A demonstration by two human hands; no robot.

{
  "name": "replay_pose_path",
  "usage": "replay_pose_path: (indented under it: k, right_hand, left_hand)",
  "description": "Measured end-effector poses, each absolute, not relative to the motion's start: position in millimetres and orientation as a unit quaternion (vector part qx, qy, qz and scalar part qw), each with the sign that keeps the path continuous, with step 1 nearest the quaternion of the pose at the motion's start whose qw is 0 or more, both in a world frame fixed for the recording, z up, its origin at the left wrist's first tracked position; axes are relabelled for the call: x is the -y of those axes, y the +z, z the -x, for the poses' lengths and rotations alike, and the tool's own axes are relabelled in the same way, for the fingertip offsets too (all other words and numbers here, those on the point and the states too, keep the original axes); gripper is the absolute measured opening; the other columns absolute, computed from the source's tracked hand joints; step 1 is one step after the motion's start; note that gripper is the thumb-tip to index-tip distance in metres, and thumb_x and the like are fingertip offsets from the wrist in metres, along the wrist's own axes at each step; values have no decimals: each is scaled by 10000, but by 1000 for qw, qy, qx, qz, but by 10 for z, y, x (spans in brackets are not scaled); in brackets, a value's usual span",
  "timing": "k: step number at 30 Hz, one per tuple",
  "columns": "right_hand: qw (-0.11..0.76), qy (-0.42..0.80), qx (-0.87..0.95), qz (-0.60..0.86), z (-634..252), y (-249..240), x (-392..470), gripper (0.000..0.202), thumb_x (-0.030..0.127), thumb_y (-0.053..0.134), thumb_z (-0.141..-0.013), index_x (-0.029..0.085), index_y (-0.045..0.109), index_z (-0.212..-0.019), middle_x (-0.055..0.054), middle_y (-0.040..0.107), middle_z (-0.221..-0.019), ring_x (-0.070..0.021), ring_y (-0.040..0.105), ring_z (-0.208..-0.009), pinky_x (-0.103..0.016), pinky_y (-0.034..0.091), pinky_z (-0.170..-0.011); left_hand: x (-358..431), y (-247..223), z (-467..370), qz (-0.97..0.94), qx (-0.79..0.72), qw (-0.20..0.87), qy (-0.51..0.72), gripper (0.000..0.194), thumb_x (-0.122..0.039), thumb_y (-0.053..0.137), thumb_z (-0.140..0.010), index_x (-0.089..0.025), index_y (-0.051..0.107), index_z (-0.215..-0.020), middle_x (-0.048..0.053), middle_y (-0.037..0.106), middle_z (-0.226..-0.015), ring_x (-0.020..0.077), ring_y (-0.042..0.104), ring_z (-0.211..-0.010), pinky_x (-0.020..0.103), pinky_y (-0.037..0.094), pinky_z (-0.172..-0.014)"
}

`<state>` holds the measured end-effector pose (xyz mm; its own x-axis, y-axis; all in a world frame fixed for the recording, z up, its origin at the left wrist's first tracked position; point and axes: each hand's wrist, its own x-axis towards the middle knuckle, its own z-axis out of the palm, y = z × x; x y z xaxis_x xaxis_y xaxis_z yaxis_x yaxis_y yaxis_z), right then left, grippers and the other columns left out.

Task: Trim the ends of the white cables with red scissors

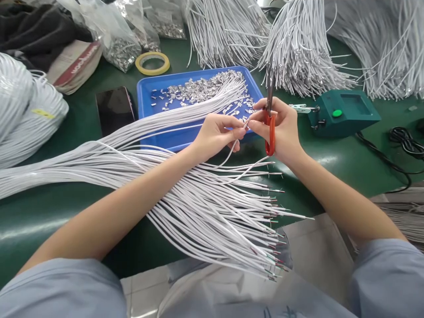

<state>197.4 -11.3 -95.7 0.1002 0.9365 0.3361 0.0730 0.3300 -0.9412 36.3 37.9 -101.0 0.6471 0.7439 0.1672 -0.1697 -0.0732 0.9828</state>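
Observation:
My left hand (217, 134) pinches a white cable (231, 152) close to its end, above the right side of a blue tray (155, 132). Fingertips of my right hand (281, 126) meet the same cable end; what exactly they pinch there is too small to make out. Red-handled scissors (270, 137) hang on the right hand's fingers, blades pointing up and away. Below my wrists a bundle of white cables (198, 198) fans out, coloured wire ends showing at the right. Small metal connectors (198, 90) lie heaped in the tray, beside the tips of other cables.
A phone (114, 110) and a yellow tape roll (152, 63) lie left of the tray. Bags of metal parts (122, 51) stand behind. A green box with a clip (344, 115) sits at right, its black cord (384, 154) trailing. More cable bundles (304, 53) line the back.

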Motion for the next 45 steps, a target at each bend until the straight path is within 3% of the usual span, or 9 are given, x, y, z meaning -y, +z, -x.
replay_pose_path:
  k: [4,9,16,24,30,38,45]
  right_hand:
    - [592,401,536,448,-1973,-948,119,286,336,796,-684,272,585,-865,58,667,-695,-118,629,-613,-291,552,-605]
    - [602,429,495,457,-1977,-919,128,296,365,803,-674,257,605,-866,41,682,-724,-85,551,-554,-234,420,-446]
    - [586,425,499,476,-1951,-866,150,382,449,834,-610,264,589,-838,45,660,-694,-111,589,-597,-283,519,-571]
    - [597,414,519,451,-1958,-857,160,294,352,807,-661,256,593,-838,57,649,-654,-120,633,-622,-313,571,-685]
    - [611,405,522,436,-1977,-881,157,271,229,815,-634,254,635,-835,55,695,-664,-113,621,-591,-306,566,-682]
    - [551,335,578,500,-1992,-905,179,275,339,785,-710,328,582,-895,39,676,-782,-173,636,-782,-390,535,-808]
    - [559,328,584,489,-1966,-914,183,243,359,745,-746,318,564,-903,25,640,-772,-180,621,-790,-389,510,-766]
  left_hand:
    - [-398,-1017,-358,-647,-209,648,343,252,-324,782,-714,-117,640,-683,-18,615,-587,81,613,-438,176,493,-424]
    - [-410,-1022,-359,-660,-190,640,346,170,-272,729,-763,-125,656,-719,-18,628,-607,80,619,-443,177,476,-433]
    - [-406,-1030,-360,-661,-185,643,340,157,-266,707,-770,-126,646,-733,-25,622,-598,76,601,-418,183,470,-425]
    - [-372,-996,-364,-677,-229,608,345,284,-381,736,-757,-126,620,-713,-22,598,-581,69,587,-423,171,456,-412]
    - [-368,-1002,-367,-680,-246,592,355,308,-410,754,-735,-137,623,-680,-9,605,-588,59,560,-426,168,445,-405]
    - [-355,-992,-378,-679,-268,577,366,301,-389,765,-722,-140,617,-640,-15,600,-555,53,544,-406,156,434,-381]
    - [-350,-990,-384,-676,-263,577,374,282,-366,772,-707,-139,624,-628,-14,596,-545,54,538,-395,166,431,-374]
